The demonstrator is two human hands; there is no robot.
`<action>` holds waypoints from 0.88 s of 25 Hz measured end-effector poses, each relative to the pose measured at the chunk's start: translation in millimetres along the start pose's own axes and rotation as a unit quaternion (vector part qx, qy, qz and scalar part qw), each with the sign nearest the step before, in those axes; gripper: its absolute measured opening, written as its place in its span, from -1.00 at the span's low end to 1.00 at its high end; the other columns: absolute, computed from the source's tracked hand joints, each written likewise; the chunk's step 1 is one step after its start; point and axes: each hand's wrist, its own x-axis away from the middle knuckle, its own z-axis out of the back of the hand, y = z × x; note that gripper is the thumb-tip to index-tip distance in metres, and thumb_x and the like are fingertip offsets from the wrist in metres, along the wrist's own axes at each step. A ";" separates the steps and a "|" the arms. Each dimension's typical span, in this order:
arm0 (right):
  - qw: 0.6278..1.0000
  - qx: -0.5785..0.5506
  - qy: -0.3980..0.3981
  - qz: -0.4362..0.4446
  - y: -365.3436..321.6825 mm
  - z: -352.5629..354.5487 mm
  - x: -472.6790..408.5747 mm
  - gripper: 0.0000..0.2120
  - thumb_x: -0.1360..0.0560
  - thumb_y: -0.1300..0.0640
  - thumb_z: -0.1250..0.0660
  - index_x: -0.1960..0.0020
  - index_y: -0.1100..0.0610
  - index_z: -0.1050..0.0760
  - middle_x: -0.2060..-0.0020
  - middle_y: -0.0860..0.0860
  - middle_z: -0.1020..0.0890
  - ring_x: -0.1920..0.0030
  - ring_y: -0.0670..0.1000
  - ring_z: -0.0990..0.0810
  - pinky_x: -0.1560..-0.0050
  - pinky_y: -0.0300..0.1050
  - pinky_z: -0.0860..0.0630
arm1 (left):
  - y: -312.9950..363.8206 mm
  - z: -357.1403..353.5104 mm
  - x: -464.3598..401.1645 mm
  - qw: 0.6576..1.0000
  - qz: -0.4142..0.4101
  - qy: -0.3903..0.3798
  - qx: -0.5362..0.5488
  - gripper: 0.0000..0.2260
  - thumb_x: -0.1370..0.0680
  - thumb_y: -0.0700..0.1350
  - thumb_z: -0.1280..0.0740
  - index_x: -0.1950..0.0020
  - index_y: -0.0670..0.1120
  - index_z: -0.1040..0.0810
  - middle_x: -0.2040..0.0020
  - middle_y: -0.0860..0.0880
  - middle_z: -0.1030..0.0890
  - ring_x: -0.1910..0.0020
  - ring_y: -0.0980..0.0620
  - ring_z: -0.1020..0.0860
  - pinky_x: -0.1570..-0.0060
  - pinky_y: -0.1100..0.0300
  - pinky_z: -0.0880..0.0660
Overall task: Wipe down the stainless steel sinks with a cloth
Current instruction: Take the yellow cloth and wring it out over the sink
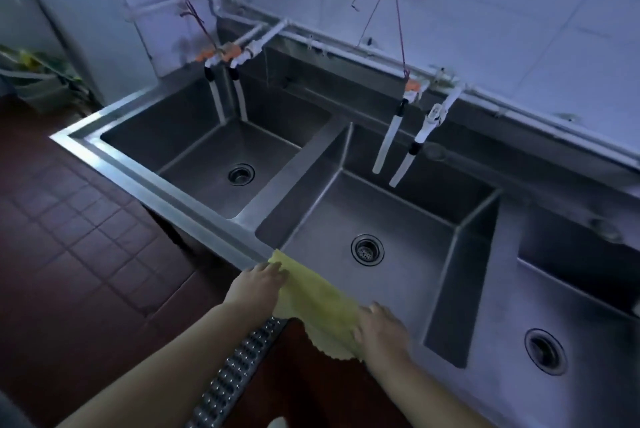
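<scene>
A yellow cloth [313, 303] lies spread over the front rim of the middle steel sink [398, 219], with its lower edge hanging down the front. My left hand [258, 284] rests flat on the cloth's left end. My right hand [381, 329] lies flat on its right end. A left sink [194, 150] and a right sink [588, 316] flank the middle one, and each basin has a round drain.
White taps [398, 147] hang over the middle sink and another pair [227, 95] over the left one, fed by white pipes along the tiled wall. A perforated metal floor grate [239, 372] runs below the sink front on the red tile floor.
</scene>
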 end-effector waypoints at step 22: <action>0.945 -0.297 0.058 -0.127 30.8 92.9 -28.8 -0.86 -0.44 0.17 -0.35 0.21 -0.02 -0.43 0.26 -0.12 -0.56 0.18 -0.09 -0.53 0.22 -0.21 -0.43 | -14.1 95.3 -41.0 0.987 -0.048 0.100 0.114 -0.87 -0.49 -0.09 -0.29 0.02 -0.02 -0.60 0.10 0.07 -0.45 0.05 0.00 -0.52 0.16 0.17 -0.40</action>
